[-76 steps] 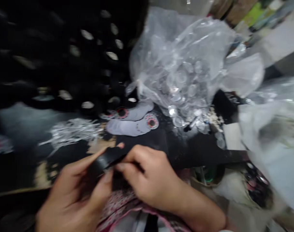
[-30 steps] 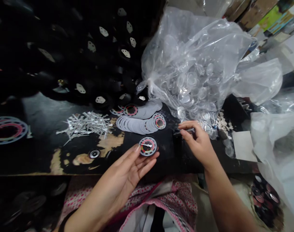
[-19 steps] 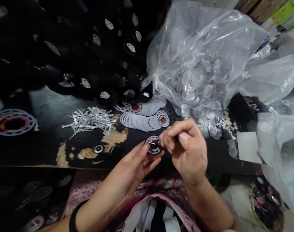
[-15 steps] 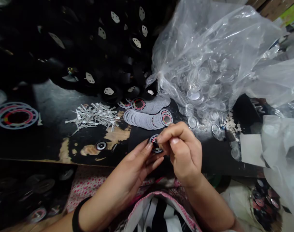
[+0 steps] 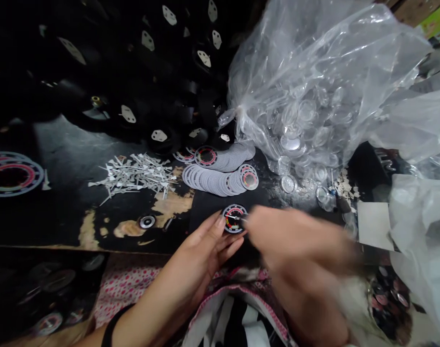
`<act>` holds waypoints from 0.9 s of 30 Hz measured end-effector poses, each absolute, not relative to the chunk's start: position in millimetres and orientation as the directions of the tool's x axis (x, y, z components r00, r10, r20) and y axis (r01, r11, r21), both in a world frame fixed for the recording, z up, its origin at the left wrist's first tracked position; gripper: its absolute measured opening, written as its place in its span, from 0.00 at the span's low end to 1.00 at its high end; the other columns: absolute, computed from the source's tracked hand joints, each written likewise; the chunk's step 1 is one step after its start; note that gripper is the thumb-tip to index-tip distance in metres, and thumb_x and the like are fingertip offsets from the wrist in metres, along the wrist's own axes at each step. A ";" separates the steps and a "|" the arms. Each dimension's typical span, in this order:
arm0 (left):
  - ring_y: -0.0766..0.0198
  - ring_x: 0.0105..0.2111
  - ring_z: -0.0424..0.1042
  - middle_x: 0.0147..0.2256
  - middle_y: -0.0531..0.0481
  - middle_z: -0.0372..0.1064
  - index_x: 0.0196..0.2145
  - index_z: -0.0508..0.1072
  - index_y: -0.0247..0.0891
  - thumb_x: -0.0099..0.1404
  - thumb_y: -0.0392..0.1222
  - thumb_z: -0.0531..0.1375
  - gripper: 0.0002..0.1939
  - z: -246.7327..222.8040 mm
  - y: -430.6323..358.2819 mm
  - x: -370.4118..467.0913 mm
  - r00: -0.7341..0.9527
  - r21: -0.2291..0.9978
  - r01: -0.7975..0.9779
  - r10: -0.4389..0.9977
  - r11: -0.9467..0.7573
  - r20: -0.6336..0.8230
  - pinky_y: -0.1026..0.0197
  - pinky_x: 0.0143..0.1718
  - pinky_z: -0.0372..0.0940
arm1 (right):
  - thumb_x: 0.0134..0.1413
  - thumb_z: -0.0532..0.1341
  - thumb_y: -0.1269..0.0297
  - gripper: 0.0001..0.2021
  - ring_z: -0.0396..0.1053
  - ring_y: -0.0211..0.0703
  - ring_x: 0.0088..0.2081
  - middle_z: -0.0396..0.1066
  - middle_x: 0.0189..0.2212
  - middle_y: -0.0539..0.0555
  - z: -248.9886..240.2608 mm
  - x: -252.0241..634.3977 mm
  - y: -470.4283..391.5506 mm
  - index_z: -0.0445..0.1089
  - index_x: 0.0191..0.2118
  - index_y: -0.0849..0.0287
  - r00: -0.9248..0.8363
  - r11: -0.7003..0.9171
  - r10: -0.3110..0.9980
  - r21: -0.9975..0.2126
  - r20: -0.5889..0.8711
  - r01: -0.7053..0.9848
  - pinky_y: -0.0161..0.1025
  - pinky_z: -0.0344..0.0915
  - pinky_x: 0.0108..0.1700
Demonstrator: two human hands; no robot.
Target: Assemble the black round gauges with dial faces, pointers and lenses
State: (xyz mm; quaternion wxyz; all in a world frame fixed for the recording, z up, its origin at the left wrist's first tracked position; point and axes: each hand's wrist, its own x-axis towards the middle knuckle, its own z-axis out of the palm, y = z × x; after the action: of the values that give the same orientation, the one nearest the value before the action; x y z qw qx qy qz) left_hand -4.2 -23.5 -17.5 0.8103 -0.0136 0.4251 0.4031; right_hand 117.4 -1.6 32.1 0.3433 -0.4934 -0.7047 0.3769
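Note:
A small round gauge (image 5: 235, 226) with a black dial, red and white markings and a white needle sits in my left hand (image 5: 205, 243). The thumb rests on its rim and the fingers curl beneath. Just right of the dial is my right hand (image 5: 295, 236), smeared by motion. Whether it holds anything is hidden by the blur. Loose printed dials (image 5: 220, 180) lie fanned in rows behind the gauge. To their left is a heap of white needles (image 5: 135, 176).
A clear plastic bag (image 5: 324, 62) with many transparent covers (image 5: 306, 113) fills the back right. Black gauge bodies (image 5: 158, 135) are piled at the back left. A small ring-shaped part (image 5: 147, 221) lies near the table's front edge (image 5: 60, 248). A white card (image 5: 375, 224) lies at right.
My right hand has shifted rightward from over the dial and turned blurry, uncovering the dial face and its white needle. My left hand still holds the gauge in nearly the same place.

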 end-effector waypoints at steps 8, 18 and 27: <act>0.50 0.52 0.76 0.50 0.44 0.79 0.47 0.79 0.40 0.64 0.47 0.67 0.16 -16.8 -26.4 -5.5 0.324 0.364 -0.645 0.672 0.672 -0.667 0.51 0.57 0.69 | 0.61 0.50 0.68 0.09 0.55 0.35 0.19 0.55 0.19 0.43 41.0 127.9 15.5 0.64 0.32 0.51 -0.059 0.351 0.934 -0.936 0.351 -0.018 0.37 0.62 0.27; 0.53 0.48 0.79 0.44 0.46 0.82 0.43 0.79 0.40 0.66 0.48 0.66 0.11 -22.6 -19.6 -14.9 0.192 0.462 -0.658 0.726 0.595 -0.660 0.53 0.53 0.73 | 0.60 0.49 0.62 0.09 0.57 0.38 0.20 0.55 0.18 0.43 -9.1 256.7 10.2 0.64 0.35 0.54 0.431 0.159 0.829 -0.890 0.355 0.427 0.42 0.65 0.31; 0.45 0.54 0.74 0.49 0.44 0.80 0.42 0.82 0.40 0.60 0.49 0.69 0.14 -4.4 -13.7 -14.6 0.076 0.623 -0.572 0.791 0.533 -0.607 0.51 0.53 0.73 | 0.63 0.58 0.67 0.08 0.68 0.52 0.47 0.73 0.41 0.56 33.4 199.5 -12.0 0.72 0.45 0.52 0.033 0.238 0.859 -0.456 0.511 0.858 0.53 0.61 0.53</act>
State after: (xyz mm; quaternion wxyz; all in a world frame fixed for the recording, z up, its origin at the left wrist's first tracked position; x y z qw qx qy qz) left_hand -14.6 -13.7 -4.4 0.7250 0.1114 0.4909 0.4702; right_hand 199.5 -12.0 33.4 0.3681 -0.6174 -0.6952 0.0008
